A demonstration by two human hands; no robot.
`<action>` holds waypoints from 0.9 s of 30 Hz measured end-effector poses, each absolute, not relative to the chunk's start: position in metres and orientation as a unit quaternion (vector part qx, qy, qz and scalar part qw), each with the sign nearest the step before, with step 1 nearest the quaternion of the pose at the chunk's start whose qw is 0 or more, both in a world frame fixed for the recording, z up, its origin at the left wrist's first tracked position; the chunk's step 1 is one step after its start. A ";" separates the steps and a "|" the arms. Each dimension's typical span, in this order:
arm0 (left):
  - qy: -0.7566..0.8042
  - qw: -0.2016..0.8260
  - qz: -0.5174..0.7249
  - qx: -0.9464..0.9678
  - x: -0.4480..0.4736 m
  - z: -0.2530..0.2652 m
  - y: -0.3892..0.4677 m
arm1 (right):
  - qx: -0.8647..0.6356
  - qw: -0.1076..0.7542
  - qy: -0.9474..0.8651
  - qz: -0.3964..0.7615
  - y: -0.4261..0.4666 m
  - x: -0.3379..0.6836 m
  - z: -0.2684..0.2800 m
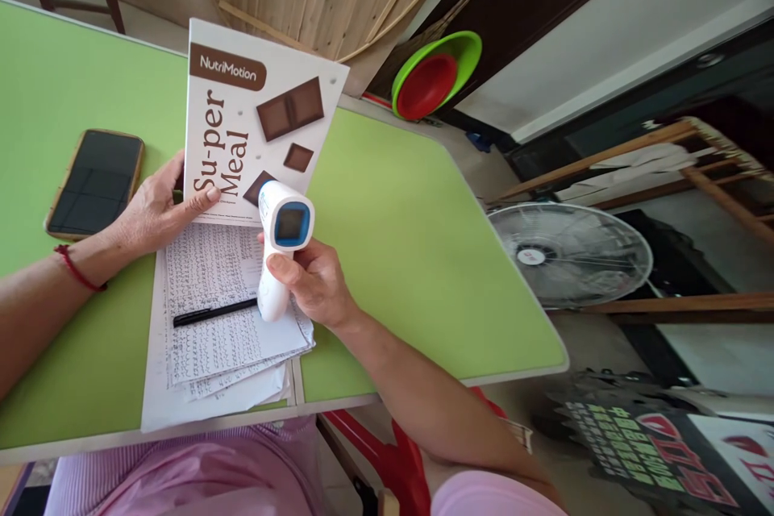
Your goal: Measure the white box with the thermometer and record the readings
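Note:
My left hand (158,205) grips the lower left edge of a white box (242,109) printed "NutriMotion Su-per Meal" with chocolate pieces, its thumb on the front. The box is held tilted above the table. My right hand (318,278) is wrapped around the handle of a white infrared thermometer (276,214) with a blue-rimmed screen. The thermometer's head is in front of the box's lower right corner; whether they touch I cannot tell. The screen looks dark. Beneath are handwritten sheets of paper (205,363) with a black pen (211,312) lying across them.
A smartphone (97,181) lies on the green table (411,258), left of my left hand. Beyond the right edge stand a fan (568,254) and a wooden frame (683,305). Green and red basins (428,85) are at the back. A red stool (387,451) sits below the table edge.

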State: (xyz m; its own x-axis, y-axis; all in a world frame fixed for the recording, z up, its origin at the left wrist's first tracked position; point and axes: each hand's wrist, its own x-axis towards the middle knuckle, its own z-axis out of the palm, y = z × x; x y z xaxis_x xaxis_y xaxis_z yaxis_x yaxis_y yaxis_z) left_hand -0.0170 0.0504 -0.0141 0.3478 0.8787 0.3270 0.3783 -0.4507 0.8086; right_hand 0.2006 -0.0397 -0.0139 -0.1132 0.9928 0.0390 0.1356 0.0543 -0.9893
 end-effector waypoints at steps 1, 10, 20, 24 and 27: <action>0.420 0.322 0.390 0.754 -0.017 -0.014 0.050 | -0.494 0.445 -0.570 0.483 -0.039 0.201 -0.014; 0.448 0.301 0.361 0.761 -0.018 -0.006 0.045 | -0.468 0.474 -0.583 0.464 -0.042 0.200 -0.007; 0.482 0.193 0.366 0.772 -0.019 -0.013 0.055 | -0.625 0.198 -0.747 0.109 -0.034 0.269 0.032; 0.495 0.202 0.344 0.772 -0.020 -0.017 0.059 | -0.701 -0.005 -0.711 0.056 -0.025 0.281 0.032; 0.515 0.191 0.322 0.771 -0.020 -0.016 0.059 | -0.698 -0.051 -0.713 0.033 -0.020 0.280 0.027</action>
State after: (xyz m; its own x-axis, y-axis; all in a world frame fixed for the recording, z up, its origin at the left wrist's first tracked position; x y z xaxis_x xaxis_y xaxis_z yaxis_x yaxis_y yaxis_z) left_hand -0.0205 0.0590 -0.0165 0.2613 0.9175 0.2999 0.6706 -0.3960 0.6273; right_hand 0.2795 -0.0197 0.0270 -0.0194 0.9928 -0.1183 0.9995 0.0223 0.0234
